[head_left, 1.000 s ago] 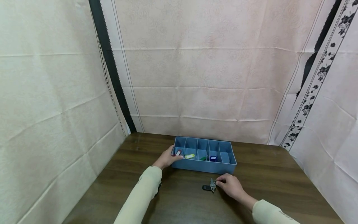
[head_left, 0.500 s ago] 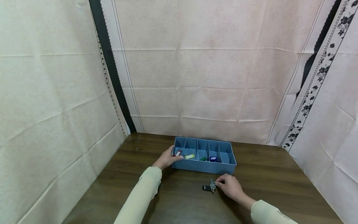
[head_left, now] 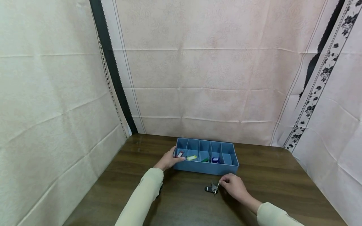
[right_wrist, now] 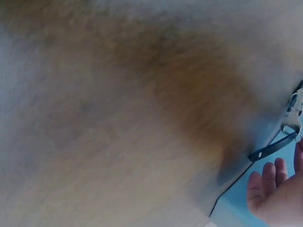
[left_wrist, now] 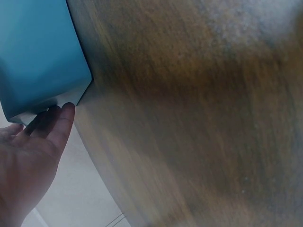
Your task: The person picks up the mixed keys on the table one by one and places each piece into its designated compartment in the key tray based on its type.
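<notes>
A blue divided box (head_left: 205, 168) stands on the table. At its left end my left hand (head_left: 168, 160) grips it, thumb over the front rim and fingers along the end wall; the left wrist view shows those fingers (left_wrist: 60, 127) against the wall. In front of the box, my right hand (head_left: 233, 186) pinches a small bunch of silver keys (head_left: 214, 187) at its edge, low over the table. A black tag (right_wrist: 273, 147) hangs on the bunch in the right wrist view. Whether the bunch touches the table, I cannot tell.
Inside the box, separate compartments hold a red tag (head_left: 180, 154), a yellow tag (head_left: 191, 158), a green tag (head_left: 205, 160) and a blue tag (head_left: 216, 160). Brown wood-grain table (head_left: 181, 207) surrounds it. Pale cloth (head_left: 198, 78) hangs behind and at both sides.
The keys in my right hand have turned and spread apart, and the right fingers have risen slightly. My left hand and the box look unmoved.
</notes>
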`<state>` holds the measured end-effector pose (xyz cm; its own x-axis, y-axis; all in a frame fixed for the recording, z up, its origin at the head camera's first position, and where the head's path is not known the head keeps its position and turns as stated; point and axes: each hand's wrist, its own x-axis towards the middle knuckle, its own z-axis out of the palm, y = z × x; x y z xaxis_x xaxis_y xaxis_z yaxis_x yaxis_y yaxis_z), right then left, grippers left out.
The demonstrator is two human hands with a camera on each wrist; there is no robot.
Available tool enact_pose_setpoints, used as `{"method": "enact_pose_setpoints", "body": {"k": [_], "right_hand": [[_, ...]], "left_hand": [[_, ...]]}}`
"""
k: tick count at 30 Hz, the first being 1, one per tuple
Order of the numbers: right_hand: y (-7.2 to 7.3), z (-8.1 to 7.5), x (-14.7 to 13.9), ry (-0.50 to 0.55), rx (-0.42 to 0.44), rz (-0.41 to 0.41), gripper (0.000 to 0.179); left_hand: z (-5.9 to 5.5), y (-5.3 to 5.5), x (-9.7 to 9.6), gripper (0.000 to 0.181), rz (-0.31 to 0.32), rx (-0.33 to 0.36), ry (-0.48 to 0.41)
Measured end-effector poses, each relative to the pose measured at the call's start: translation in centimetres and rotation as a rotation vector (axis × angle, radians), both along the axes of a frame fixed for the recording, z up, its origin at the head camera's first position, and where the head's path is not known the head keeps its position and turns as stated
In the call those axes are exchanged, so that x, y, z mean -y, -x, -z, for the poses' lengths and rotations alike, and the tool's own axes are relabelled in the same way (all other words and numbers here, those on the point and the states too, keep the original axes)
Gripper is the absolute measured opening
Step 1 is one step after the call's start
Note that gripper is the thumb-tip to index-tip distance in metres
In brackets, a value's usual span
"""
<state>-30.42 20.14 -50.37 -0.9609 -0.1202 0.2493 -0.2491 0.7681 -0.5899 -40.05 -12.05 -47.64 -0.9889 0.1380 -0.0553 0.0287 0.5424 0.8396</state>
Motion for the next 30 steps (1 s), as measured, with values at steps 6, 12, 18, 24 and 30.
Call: {"method": "enact_pose_setpoints", "body": {"k": [6,12,18,24,30], "right_hand": [[-0.1,-0.8,0.0,0.052,-0.017,0.022,0.014],[-0.1,-1.8,-0.3,0.102,-0.011,0.041,0.011],[0.1,-3.1,-0.8,0.150,-0.014,0.036,0.010],[0.1,-4.4,-1.1,0.214,0.020,0.034,0.009],[0.0,-5.8,-1.4,0.273,0.086,0.048,0.016]], "left_hand": [[-0.1,-0.1,0.0,0.093,-0.008,-0.006,0.003],[-0.1,0.0,0.0,0.094,-0.022,0.001,0.019],[-0.1,0.1,0.0,0.094,-0.017,0.005,0.015],[-0.2,-0.1,-0.1,0.094,-0.014,-0.003,0.013],[-0.2,-0.3,-0.1,0.092,-0.012,-0.014,0.016]]}}
